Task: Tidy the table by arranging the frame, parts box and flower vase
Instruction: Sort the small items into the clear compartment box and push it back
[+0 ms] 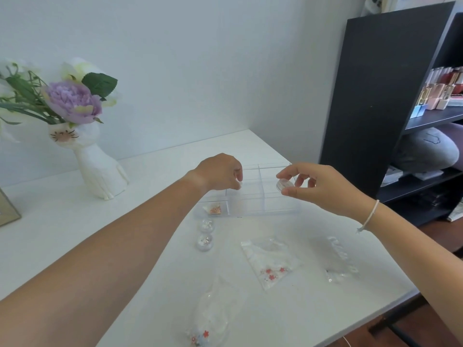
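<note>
clear parts box under both hands, right hand perhaps pinching a small jar

- Wall: plain, pale, evenly lit, across upper frame.
- White table: set against the wall, lower centre.
- Black shelving unit: upper right; small bottles stocked.
- Wooden floor: glimpsed lower right.
</note>
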{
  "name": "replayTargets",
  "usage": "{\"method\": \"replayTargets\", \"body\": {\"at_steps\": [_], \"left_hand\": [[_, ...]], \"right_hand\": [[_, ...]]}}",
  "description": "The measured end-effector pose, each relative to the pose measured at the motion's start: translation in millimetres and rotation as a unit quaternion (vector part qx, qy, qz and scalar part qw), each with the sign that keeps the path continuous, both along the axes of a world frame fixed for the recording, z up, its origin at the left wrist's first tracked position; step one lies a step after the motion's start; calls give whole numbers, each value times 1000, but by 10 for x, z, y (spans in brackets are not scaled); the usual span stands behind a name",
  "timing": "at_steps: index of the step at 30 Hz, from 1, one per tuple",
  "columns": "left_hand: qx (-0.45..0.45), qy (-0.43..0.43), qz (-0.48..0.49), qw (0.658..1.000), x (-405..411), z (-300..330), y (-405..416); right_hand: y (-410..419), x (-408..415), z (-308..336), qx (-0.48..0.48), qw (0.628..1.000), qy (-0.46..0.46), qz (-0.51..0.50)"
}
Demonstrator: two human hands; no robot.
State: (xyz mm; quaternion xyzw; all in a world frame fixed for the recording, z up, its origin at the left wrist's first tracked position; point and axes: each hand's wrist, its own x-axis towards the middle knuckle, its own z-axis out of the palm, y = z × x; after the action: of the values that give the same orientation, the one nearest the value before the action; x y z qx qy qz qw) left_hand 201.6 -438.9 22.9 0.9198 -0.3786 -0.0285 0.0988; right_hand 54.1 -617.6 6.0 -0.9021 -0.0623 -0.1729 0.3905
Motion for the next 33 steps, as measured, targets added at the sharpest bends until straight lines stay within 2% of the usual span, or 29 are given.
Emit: {"method": "replayTargets", "body": {"at_steps": [6,14,25,30,33], "left_hand": [[26,-21,6,999,-7,-54,-57],[-18,-5,2,1000,-9,-33,34],[-218,42,10,975,-267,31,625],[-285,54,29,957,-480,-77,977],[-295,69,37,952,-614,-197,1113]], "right_hand": [[-9,26,-24,-5,1000,11,1],[33,104,35,-5,1000,24,8],[239,595,138,-56,997,48,1],[285,805,114,-142,986,84,-17],[349,862,129,-202,972,113,-29]]}}
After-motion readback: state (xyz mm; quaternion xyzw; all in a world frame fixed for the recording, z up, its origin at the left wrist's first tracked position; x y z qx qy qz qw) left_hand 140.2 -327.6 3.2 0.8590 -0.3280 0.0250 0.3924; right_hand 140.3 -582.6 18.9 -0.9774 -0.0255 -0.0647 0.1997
